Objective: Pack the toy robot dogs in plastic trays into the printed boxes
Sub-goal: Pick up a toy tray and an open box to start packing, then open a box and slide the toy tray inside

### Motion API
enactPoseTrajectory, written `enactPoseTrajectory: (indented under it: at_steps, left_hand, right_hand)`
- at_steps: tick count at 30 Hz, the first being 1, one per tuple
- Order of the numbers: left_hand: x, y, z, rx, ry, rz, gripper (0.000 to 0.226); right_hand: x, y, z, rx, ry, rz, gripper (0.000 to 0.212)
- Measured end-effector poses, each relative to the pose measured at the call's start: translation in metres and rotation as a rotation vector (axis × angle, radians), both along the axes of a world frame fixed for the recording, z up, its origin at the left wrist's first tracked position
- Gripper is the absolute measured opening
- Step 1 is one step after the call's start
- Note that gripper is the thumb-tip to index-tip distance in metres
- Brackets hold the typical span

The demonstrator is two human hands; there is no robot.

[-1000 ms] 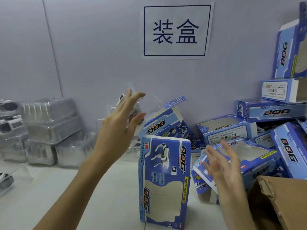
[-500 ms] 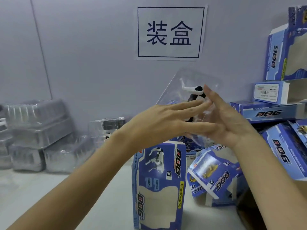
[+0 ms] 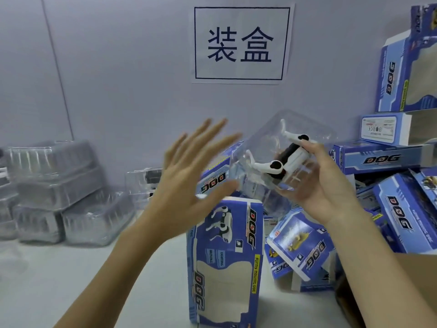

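Note:
My right hand [image 3: 324, 185] grips a clear plastic tray [image 3: 264, 147] with a white-and-black toy robot dog [image 3: 286, 157] inside, held tilted in the air at centre right. Just left of the tray, my left hand [image 3: 189, 183] is spread flat with straight fingers and holds nothing. Below both hands a blue printed DOG box [image 3: 224, 261] stands upright on the table, its top end under the tray.
Several clear trays [image 3: 59, 185] are stacked at the back left against the wall. Many blue printed boxes [image 3: 402, 209] are piled on the right. A brown carton [image 3: 402, 292] sits at the bottom right. A paper sign [image 3: 241, 43] hangs on the wall.
The left hand carried the tray with the dog from the left to the centre and passed it to the right hand. Now the left hand has pulled away to the left, fingers spread.

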State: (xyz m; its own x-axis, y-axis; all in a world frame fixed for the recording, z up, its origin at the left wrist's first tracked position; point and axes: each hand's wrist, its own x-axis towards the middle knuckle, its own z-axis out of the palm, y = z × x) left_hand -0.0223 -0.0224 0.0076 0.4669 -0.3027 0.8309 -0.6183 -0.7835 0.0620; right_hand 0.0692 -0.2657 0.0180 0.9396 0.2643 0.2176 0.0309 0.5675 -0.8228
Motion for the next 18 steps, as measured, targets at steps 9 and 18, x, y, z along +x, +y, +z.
enactPoseTrajectory:
  at_steps: [9,18]
  left_hand:
    - [-0.022,0.004,-0.127,-0.914,0.674,-0.334,0.077]
    - [-0.020,-0.009,-0.138,-0.984,0.714,-0.427,0.071]
  right_hand:
    - [0.006,0.001,-0.016,0.123,0.050,-0.002,0.039]
    - [-0.011,0.034,-0.013,0.239,0.070,0.199,0.037]
